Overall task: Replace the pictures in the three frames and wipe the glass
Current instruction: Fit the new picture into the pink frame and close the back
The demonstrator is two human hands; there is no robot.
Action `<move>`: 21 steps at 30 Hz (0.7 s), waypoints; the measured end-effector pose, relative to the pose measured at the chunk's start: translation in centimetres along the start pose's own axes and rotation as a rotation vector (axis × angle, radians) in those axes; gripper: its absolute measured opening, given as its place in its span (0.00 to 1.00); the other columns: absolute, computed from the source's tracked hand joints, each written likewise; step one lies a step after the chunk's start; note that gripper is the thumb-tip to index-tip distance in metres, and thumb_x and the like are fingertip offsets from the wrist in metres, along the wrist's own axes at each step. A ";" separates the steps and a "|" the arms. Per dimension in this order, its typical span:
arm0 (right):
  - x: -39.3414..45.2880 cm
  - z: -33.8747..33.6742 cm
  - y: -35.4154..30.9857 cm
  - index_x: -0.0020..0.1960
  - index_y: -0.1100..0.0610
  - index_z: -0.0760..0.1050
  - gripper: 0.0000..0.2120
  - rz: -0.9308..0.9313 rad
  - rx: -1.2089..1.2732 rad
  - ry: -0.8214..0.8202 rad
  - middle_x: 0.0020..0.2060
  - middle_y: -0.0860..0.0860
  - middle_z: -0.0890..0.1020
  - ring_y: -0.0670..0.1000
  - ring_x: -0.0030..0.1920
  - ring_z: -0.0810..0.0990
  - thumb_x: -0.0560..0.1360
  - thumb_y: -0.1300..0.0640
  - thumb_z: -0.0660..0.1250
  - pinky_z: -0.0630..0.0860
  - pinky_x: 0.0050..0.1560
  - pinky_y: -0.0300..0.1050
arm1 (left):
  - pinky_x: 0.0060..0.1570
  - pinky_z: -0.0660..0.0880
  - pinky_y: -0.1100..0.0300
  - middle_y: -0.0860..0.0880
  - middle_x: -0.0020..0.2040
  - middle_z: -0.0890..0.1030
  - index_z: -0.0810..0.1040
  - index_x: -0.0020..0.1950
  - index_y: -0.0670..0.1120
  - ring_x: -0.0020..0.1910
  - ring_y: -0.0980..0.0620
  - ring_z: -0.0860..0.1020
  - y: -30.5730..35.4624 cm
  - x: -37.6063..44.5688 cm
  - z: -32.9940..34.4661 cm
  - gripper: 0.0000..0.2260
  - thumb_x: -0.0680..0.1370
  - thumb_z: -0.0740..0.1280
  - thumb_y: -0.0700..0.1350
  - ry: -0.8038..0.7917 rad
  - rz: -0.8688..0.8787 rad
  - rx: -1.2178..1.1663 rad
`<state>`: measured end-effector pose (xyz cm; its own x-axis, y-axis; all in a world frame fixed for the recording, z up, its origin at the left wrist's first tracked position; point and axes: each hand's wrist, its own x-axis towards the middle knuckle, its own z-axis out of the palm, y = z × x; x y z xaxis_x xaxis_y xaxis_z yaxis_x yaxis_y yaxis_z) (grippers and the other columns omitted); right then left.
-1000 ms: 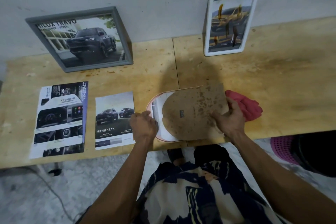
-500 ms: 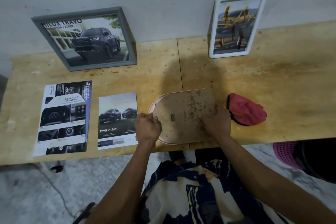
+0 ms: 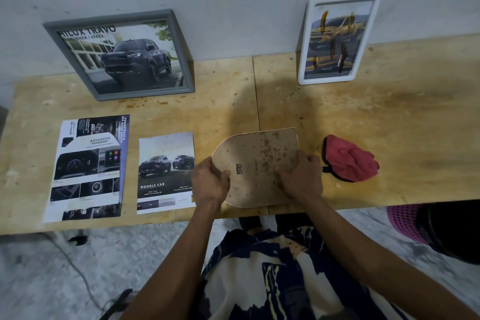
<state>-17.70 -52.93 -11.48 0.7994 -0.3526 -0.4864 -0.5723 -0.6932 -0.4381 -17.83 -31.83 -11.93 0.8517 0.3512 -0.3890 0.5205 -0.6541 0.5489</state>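
Lowered from its tilt a second ago, the arched backing board now covers the pink frame at the desk's front edge. Left hand and right hand press it with curled fingers, seating it; wiping remains.

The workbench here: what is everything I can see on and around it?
Grey frame: one, dark truck picture inside, leaning on the wall at back left.
White frame: one, upright against the wall at back right.
Backing board: one, brown and stained, one end rounded, at the front centre.
Printed sheets: two, a large brochure page at front left, a smaller Double Cab print beside it.
Cloth: one, red, right of the board.
Workbench: one, pale wood.
Basket: one, pink, under the bench at right.
Left hand: grips the board's rounded end.
Right hand: presses on the board's right part.
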 end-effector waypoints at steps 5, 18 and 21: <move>1.1 -0.4 0.4 0.79 0.52 0.49 0.38 -0.278 -0.241 -0.073 0.78 0.49 0.51 0.60 0.76 0.50 0.75 0.45 0.64 0.68 0.65 0.58 | 0.62 0.71 0.43 0.44 0.72 0.65 0.62 0.75 0.53 0.70 0.40 0.64 0.3 -0.7 0.3 0.37 0.71 0.75 0.58 -0.105 0.058 0.165; 2.0 -1.0 -0.4 0.77 0.51 0.50 0.40 -0.345 -0.380 -0.255 0.77 0.45 0.46 0.60 0.75 0.50 0.74 0.40 0.66 0.70 0.65 0.61 | 0.63 0.70 0.42 0.44 0.74 0.62 0.65 0.71 0.53 0.70 0.37 0.60 0.8 -0.3 0.9 0.37 0.68 0.77 0.60 -0.176 0.078 0.309; 2.1 -2.4 -0.7 0.79 0.53 0.47 0.43 -0.421 -0.450 -0.341 0.79 0.50 0.45 0.60 0.76 0.49 0.74 0.42 0.68 0.56 0.73 0.55 | 0.62 0.70 0.43 0.44 0.73 0.62 0.65 0.71 0.52 0.70 0.37 0.60 1.1 -0.4 0.7 0.36 0.69 0.77 0.58 -0.162 0.083 0.322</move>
<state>-15.17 -54.66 -10.37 0.7926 0.1683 -0.5861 -0.0370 -0.9461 -0.3217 -17.68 -33.17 -11.73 0.8558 0.1943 -0.4793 0.3819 -0.8624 0.3323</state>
